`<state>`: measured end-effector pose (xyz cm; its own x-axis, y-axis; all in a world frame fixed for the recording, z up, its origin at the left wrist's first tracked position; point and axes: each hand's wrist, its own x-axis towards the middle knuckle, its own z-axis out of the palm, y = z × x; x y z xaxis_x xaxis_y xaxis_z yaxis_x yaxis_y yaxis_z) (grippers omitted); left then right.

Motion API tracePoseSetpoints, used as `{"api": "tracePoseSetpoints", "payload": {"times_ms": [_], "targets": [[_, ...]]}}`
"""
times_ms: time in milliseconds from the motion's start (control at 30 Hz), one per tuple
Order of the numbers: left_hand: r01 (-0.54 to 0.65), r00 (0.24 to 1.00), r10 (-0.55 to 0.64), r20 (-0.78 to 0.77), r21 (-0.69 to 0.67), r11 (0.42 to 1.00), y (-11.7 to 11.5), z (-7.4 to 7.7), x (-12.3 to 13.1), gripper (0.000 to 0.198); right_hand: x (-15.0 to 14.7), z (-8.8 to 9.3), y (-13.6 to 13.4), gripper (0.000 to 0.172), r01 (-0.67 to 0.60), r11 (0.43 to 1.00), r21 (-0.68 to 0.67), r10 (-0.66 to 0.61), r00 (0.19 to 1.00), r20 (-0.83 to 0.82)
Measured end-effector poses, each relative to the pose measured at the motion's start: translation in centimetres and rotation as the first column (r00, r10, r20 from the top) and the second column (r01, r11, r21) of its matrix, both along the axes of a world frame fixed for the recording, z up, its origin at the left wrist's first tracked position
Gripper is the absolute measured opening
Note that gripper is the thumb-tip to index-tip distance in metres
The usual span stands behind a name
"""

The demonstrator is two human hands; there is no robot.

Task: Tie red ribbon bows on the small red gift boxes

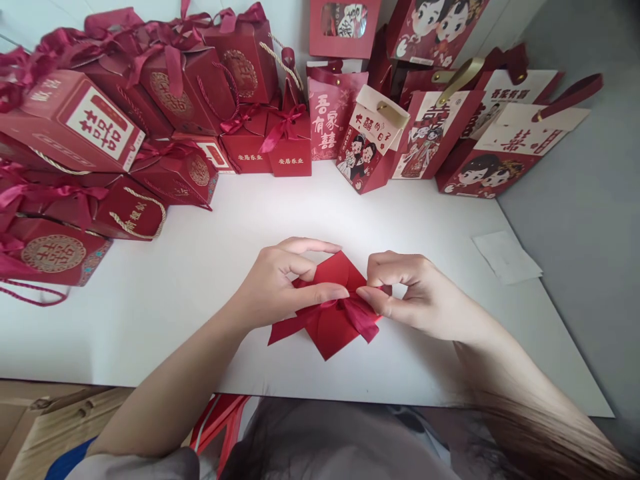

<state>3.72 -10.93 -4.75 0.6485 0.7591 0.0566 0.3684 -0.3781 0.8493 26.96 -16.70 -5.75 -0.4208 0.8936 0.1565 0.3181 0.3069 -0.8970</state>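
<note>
A small red gift box [334,327] stands near the front of the white table [190,280], seen from above. A dark red ribbon [350,313] is knotted across its top, with one tail trailing left. My left hand [280,283] pinches the ribbon at the knot with thumb and forefinger. My right hand [415,293] pinches the ribbon loop on the right side. Both hands are closed on the ribbon and meet over the box.
Many red gift boxes with ribbons [175,80] crowd the back left of the table. Red and cream paper gift bags [500,147] line the back right. A white paper slip [506,257] lies at the right edge. A cardboard box [55,420] sits below the front left.
</note>
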Motion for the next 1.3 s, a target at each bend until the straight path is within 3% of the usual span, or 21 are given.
{"api": "tracePoseSetpoints", "payload": {"times_ms": [133,333,400,533,700,867,967,1033,1200,1300], "targets": [[-0.003,0.999,-0.001,-0.05,-0.072,0.997,0.1,0.0,0.4,0.057,-0.1,0.2,-0.1,0.033,0.016,0.996,0.09,-0.019,0.999,0.037],[0.126,0.982,-0.125,-0.143,-0.003,0.992,0.6,0.4,0.9,0.061,-0.8,0.2,0.9,0.052,0.128,0.949,0.287,-0.145,0.989,0.037],[0.131,0.981,-0.131,-0.141,-0.003,0.991,0.6,0.3,0.9,0.06,-0.9,0.0,1.4,0.054,0.159,0.962,0.222,-0.166,0.986,0.012],[0.132,0.991,-0.128,0.035,-0.141,0.981,0.6,-0.1,0.7,0.055,-0.8,-0.7,1.5,0.045,0.095,0.992,-0.089,-0.11,0.977,-0.183],[0.077,0.971,0.01,0.238,-0.355,0.932,0.8,-0.7,-0.1,0.041,0.1,-1.2,0.8,0.027,0.13,0.989,-0.063,-0.143,0.947,-0.288],[0.078,0.937,0.059,0.345,-0.37,0.926,1.2,-1.2,-0.4,0.035,2.3,-1.6,0.8,0.091,-0.151,0.988,-0.012,0.147,0.974,-0.17],[0.102,0.923,0.06,0.381,-0.391,0.915,1.2,-1.6,-0.3,0.03,2.7,-2.6,1.0,0.111,-0.212,0.975,-0.067,0.204,0.972,-0.115],[0.114,0.904,0.086,0.419,-0.429,0.896,1.2,-1.8,-0.2,0.024,2.4,-3.6,1.2,0.115,-0.234,0.965,-0.121,0.223,0.97,-0.101],[0.112,0.894,0.116,0.433,-0.466,0.878,1.9,-2.5,-0.8,0.039,1.7,-5.5,1.7,0.115,-0.226,0.958,-0.179,0.208,0.972,-0.11],[0.15,0.894,0.074,0.443,-0.45,0.88,2.7,-3.2,-1.2,0.043,1.8,-5.9,2.0,0.102,-0.223,0.964,-0.143,0.2,0.967,-0.155]]}}
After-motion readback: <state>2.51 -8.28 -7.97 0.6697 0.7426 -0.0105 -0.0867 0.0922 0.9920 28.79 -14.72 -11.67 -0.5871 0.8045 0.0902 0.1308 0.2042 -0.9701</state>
